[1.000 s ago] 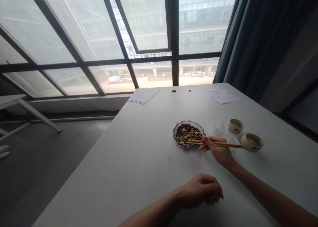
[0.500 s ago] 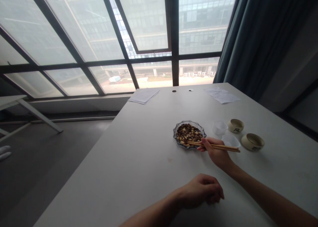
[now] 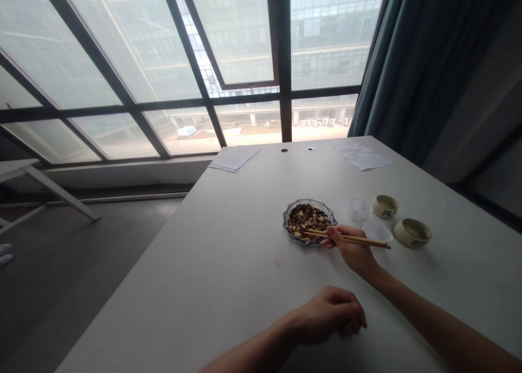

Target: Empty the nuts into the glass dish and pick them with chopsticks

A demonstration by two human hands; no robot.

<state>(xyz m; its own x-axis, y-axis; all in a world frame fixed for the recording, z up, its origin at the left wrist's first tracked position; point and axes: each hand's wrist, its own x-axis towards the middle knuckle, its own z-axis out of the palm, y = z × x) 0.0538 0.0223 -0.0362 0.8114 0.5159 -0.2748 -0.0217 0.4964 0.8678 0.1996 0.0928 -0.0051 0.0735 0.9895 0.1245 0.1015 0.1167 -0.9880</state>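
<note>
A pair of wooden chopsticks [image 3: 367, 242] is held in my right hand [image 3: 353, 248], their tips down among the contents of a clear glass dish [image 3: 286, 226] with a scalloped rim. Dark seeds and pale nuts [image 3: 310, 218] lie mixed in the dish. Whether the tips pinch a piece is too small to tell. My left hand [image 3: 334, 313] rests nearer to me on the white table [image 3: 212, 275], fingers curled in, nothing visible in them. Two translucent plastic tubs [image 3: 359, 209] stand just right of the dish, one partly behind my right hand.
Two beige ceramic bowls [image 3: 412, 232] with dark markings stand right of the tubs. Sheets of paper [image 3: 235, 158] lie at the table's far left corner, more paper [image 3: 362, 156] at the far right. Beyond are windows and a dark curtain [image 3: 383, 63].
The whole view has shifted very slightly. My right hand still holds the chopsticks in the dish, their tips only a touch further left; my left hand keeps its place.
</note>
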